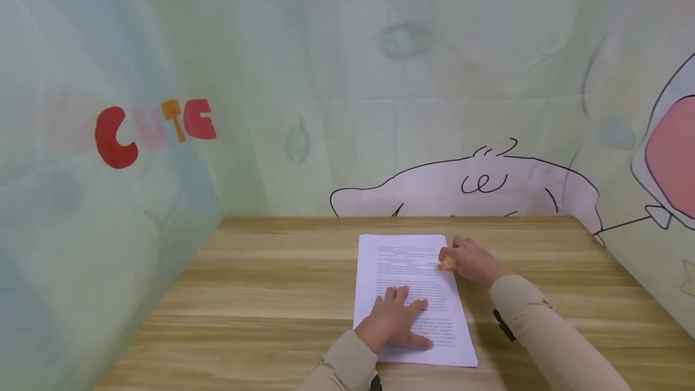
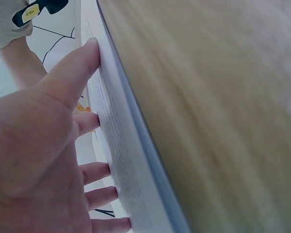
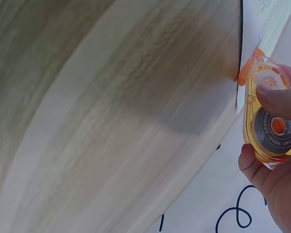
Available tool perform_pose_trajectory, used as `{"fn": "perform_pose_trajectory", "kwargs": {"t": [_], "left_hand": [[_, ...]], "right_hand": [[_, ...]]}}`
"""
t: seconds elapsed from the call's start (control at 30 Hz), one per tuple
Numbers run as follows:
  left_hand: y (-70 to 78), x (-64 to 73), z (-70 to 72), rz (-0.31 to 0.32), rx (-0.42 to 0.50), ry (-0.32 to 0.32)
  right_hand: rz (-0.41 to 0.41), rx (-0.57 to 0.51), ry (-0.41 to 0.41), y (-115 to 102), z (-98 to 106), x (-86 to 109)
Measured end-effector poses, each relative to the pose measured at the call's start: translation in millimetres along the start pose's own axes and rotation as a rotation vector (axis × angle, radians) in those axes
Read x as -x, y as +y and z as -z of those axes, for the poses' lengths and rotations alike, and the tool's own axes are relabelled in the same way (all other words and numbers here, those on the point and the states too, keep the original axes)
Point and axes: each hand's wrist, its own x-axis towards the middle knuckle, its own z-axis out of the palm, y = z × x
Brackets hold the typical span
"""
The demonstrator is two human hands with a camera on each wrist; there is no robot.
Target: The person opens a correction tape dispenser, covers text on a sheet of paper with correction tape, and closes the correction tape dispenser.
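Observation:
A stack of printed paper (image 1: 412, 294) lies on the wooden table, lines of text covering its top sheet. My left hand (image 1: 399, 318) rests on the lower part of the page with fingers spread; in the left wrist view its thumb and fingertips (image 2: 91, 53) touch the sheet. At the upper right edge of the paper, my right hand (image 1: 472, 260) holds an orange, see-through correction tape (image 3: 271, 114) between thumb and fingers. Its orange tip (image 3: 250, 68) is at the paper's edge; whether it touches the sheet I cannot tell.
The wooden table (image 1: 260, 294) extends on both sides of the paper. Behind it and at the sides hangs a pale green printed cloth (image 1: 304, 77) with cartoon drawings and colored letters. Dark bands (image 1: 504, 326) sit at the wrists.

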Motion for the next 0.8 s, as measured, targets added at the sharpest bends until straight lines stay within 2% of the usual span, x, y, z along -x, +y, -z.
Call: {"fn": "perform_pose_trajectory", "kwargs": {"t": [0.13, 0.33, 0.53, 0.67, 0.8], "left_hand": [[-0.1, -1.0, -2.1, -0.005, -0.008, 0.008], [-2.6, -2.1, -5.7, -0.011, -0.01, 0.026], [-0.7, 3.3, -3.4, -0.01, 0.014, 0.022], [-0.8, 3.5, -2.8, -0.009, 0.008, 0.033], [-2.4, -0.2, -4.4, -0.016, -0.042, 0.069]], "right_hand": [[0.011, 0.012, 0.027, 1, -2, 3.0], [0.042, 0.03, 0.131, 3, -7, 9.6], [-0.034, -0.053, 0.234, 12, -10, 18.8], [-0.06, -0.105, 0.224, 11, -2, 25.1], [-0.075, -0.157, 0.186, 7, 3, 28.6]]}}
